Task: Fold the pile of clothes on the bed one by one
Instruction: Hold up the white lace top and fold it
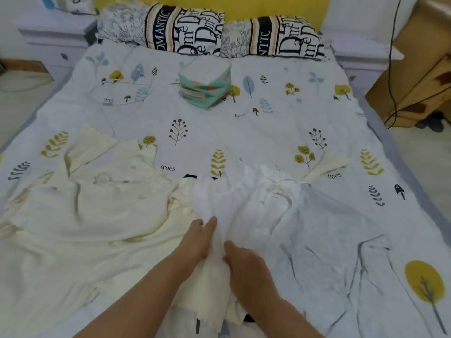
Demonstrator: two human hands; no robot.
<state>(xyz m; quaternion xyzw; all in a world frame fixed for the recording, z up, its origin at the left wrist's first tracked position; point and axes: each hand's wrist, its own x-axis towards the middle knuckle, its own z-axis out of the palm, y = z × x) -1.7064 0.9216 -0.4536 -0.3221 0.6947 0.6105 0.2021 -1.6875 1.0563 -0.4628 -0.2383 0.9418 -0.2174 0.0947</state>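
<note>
While your left hand (199,242) lay flat with its fingers spread on the white garment (246,206), your right hand (246,262) pinched a fold of that same cloth, both at the lower middle of the frame. By my judgement you were early in the job: only a small folded stack (203,85) sat at the upper middle of the bed (280,113), below the pillows (210,30). The cream garment (85,206) sprawled rumpled at the lower left, the grey shirt (341,235) lay creased at the lower right, and the white one looked thin, crinkled and bunched between them.
</note>
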